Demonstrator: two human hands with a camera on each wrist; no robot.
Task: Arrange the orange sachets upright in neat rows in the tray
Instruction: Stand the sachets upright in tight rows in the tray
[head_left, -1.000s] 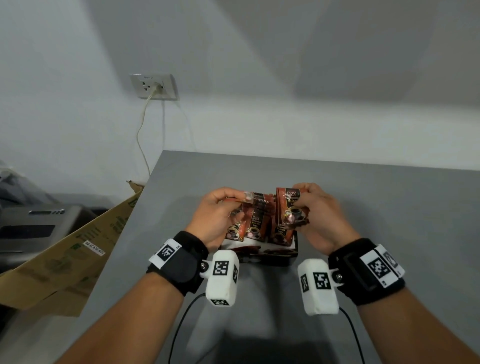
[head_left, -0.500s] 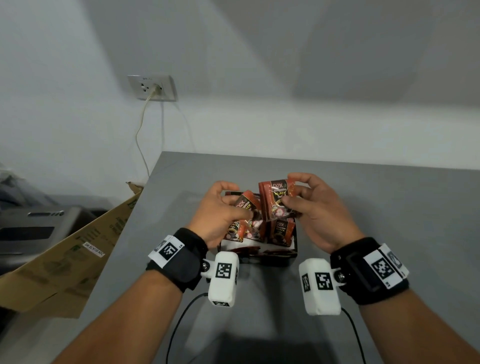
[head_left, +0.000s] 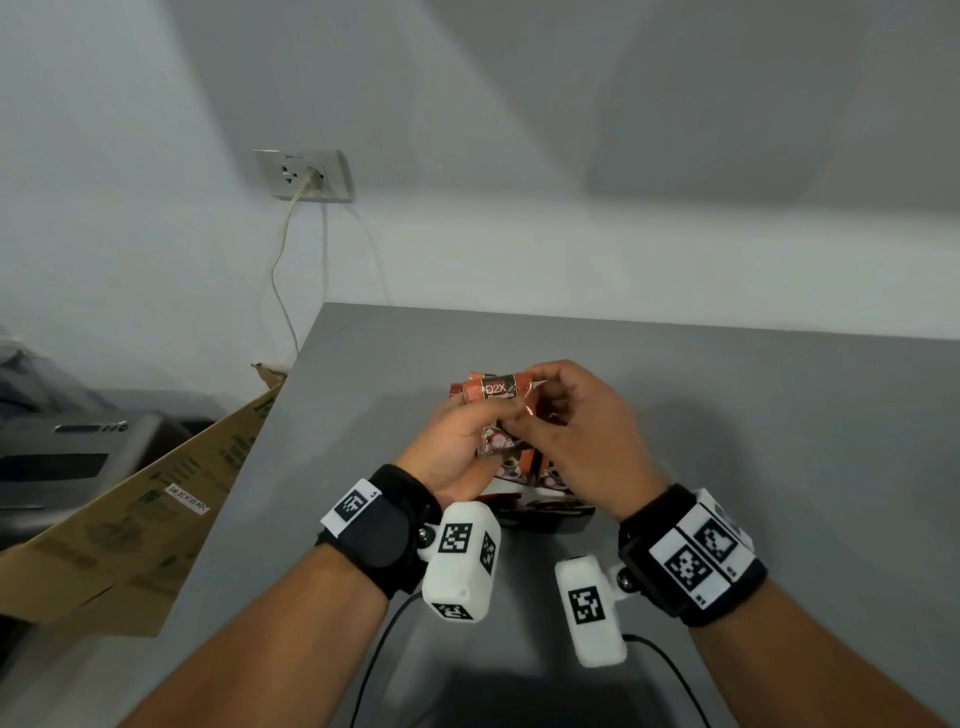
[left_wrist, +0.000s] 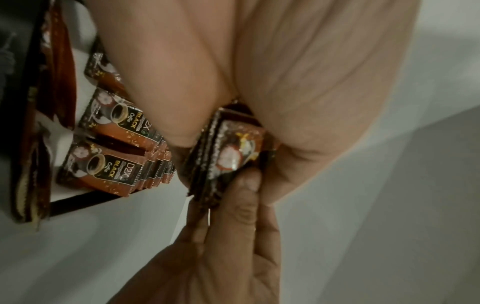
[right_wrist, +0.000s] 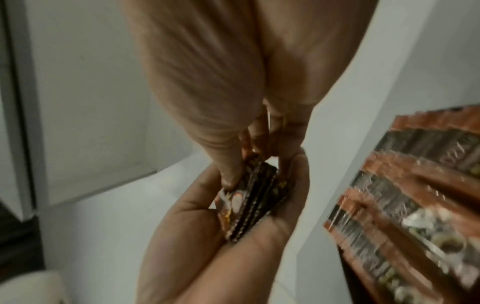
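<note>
Both hands meet just above the tray (head_left: 540, 514), which sits on the grey table (head_left: 727, 415) directly under them and nearer the person than the raised stack. The left hand (head_left: 457, 447) cups a small stack of orange sachets (head_left: 493, 391) in its curled fingers, and the right hand (head_left: 582, 441) pinches the same stack from the other side, thumb and fingertips closed on its edges (the wrist views show several sachets pressed face to face). The stack's long axis runs roughly upright, tipped a little away from the person, with its printed top end uppermost. Below, sachets already in the tray (left_wrist: 103, 162) stand upright in rows. The coming move looks like a short drop straight down and slightly toward the person, keeping that axis upright; neither hand is clearly nearer to the tray
</note>
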